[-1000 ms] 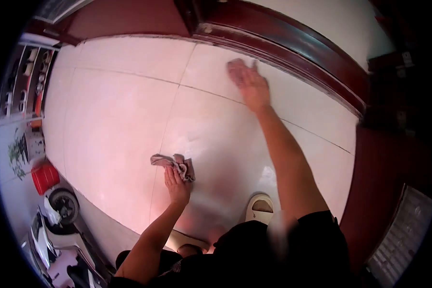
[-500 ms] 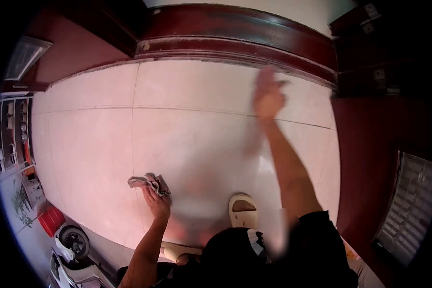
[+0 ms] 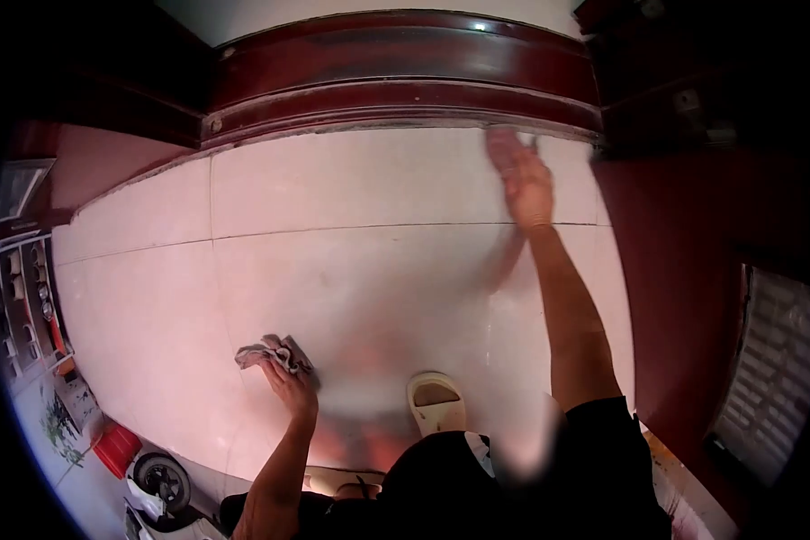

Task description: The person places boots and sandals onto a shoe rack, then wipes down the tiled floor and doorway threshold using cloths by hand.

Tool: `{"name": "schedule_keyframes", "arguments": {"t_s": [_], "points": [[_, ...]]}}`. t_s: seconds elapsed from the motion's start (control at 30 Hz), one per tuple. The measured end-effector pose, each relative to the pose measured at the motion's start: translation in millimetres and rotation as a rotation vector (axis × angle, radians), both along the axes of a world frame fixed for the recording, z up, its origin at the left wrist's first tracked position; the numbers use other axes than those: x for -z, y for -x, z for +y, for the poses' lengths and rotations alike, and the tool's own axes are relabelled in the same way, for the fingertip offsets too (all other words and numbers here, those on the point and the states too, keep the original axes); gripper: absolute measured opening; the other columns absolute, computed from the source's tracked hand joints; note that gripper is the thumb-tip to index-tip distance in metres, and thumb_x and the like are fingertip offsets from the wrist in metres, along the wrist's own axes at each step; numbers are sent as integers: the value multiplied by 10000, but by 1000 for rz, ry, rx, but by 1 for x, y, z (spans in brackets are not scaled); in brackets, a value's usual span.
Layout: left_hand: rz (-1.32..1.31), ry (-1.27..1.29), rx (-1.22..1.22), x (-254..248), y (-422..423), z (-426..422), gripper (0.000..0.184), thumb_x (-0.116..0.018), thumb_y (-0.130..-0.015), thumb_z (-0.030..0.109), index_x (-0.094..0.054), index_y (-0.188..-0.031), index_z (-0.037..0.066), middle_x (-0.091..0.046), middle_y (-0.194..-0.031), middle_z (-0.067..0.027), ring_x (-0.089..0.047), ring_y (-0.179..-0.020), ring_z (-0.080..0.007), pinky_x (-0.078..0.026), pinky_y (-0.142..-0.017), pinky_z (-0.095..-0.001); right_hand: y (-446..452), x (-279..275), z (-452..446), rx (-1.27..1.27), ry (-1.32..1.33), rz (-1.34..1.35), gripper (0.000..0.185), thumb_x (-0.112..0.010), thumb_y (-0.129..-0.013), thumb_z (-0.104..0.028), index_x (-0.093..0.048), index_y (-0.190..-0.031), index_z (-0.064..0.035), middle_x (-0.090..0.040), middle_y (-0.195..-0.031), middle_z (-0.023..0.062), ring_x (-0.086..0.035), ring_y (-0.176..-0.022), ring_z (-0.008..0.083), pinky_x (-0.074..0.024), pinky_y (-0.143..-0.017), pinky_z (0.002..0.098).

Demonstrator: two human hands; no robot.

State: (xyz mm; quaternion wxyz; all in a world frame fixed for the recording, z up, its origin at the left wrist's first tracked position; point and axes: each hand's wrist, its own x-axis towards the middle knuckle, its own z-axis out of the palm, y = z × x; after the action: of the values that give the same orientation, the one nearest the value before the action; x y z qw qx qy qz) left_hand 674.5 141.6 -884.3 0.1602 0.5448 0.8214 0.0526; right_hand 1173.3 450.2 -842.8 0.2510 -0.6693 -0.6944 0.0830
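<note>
I see a crumpled grey-pink cloth (image 3: 274, 355) on the floor (image 3: 135, 306), near left, touching the left hand (image 3: 290, 389); far right, a blurred reddish cloth (image 3: 504, 151) under the right hand (image 3: 528, 187). Whether fingers clamp either, I can't tell.

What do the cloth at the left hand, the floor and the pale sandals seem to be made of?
Cloth: soft, matt fabric, as it bunches into folds.
Floor: probably ceramic or stone tile, glossy, with straight joints and blurred reflections.
Pale sandals: perhaps moulded foam or rubber, smooth, judging by the thick strap.
</note>
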Motion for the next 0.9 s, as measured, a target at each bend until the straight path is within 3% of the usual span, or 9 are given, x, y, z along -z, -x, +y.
{"name": "schedule_keyframes", "arguments": {"t_s": [0.13, 0.23, 0.33, 0.47, 0.5, 0.63, 0.73, 0.87, 0.9], "points": [[24, -51, 42, 4, -5, 17, 622, -520, -857, 61, -275, -1406, -101, -220, -1491, -311, -218, -1396, -454, -207, -1150, -493, -92, 44, -78, 377, 69, -335, 506, -578, -877, -158, -477, -1367, -84, -503, -1356, 159, -487, -1222, 361, -406, -1009, 452], [11, -167, 127, 19, -8, 38, 591, -521, -856, 66, -308, -1380, -105, -263, -1468, -318, -266, -1370, -460, -224, -1139, -496, -126, 54, -152, 502, 144, -314, 542, -563, -847, -109, -477, -1382, -93, -512, -1350, 145, -479, -1212, 344, -367, -1032, 442], [-61, -295, 186, 13, -26, 91, 556, -519, -854, 72, -348, -1352, -107, -295, -1447, -321, -303, -1344, -467, -248, -1124, -496, -97, 6, -128, 357, 8, -84, 532, -567, -831, -61, -502, -1359, -71, -521, -1338, 158, -489, -1196, 355, -365, -1037, 435], [-128, -299, 128, 17, -46, 144, 537, -528, -853, 98, -385, -1331, -102, -317, -1429, -320, -318, -1328, -473, -269, -1113, -484, -95, 17, -20, 360, -154, -246, 541, -609, -834, -72, -480, -1360, -76, -490, -1363, 174, -456, -1237, 398, -369, -1043, 453], [-151, -298, 101, 19, -48, 156, 537, -534, -853, 109, -393, -1326, -100, -321, -1425, -319, -319, -1327, -474, -272, -1112, -481, -105, 49, 2, 408, -89, -326, 559, -578, -865, -154, -427, -1397, -67, -473, -1383, 178, -443, -1251, 409, -375, -1039, 458], [-137, -335, 17, 31, -47, 199, 588, -595, -834, 179, -407, -1318, -97, -325, -1421, -319, -322, -1328, -467, -280, -1109, -470, -80, 24, 59, 901, 391, -225, 620, -524, -885, -304, -374, -1422, -33, -479, -1371, 177, -466, -1234, 372, -402, -1002, 466], [-151, -362, -91, 36, -44, 240, 594, -571, -832, 235, -427, -1324, -66, -356, -1419, -292, -356, -1317, -436, -304, -1097, -453, -97, 61, 45, 702, 183, -289, 631, -573, -840, -260, -401, -1404, -35, -493, -1353, 168, -485, -1205, 351, -414, -947, 503], [9, -308, -293, 18, -75, 287, 618, -557, -812, 312, -459, -1325, -19, -415, -1403, -236, -393, -1297, -401, -338, -1071, -441, -33, 46, -38, 190, 59, -340, 631, -646, -735, -155, -494, -1339, -50, -523, -1314, 168, -541, -1101, 347, -432, -880, 446], [79, -281, -316, 9, -89, 290, 620, -554, -807, 327, -468, -1322, -8, -427, -1398, -223, -402, -1292, -391, -344, -1066, -440, -19, 41, -52, 97, 20, -282, 536, -612, -759, -127, -533, -1279, -21, -558, -1252, 184, -565, -1028, 342, -454, -861, 434]]}}
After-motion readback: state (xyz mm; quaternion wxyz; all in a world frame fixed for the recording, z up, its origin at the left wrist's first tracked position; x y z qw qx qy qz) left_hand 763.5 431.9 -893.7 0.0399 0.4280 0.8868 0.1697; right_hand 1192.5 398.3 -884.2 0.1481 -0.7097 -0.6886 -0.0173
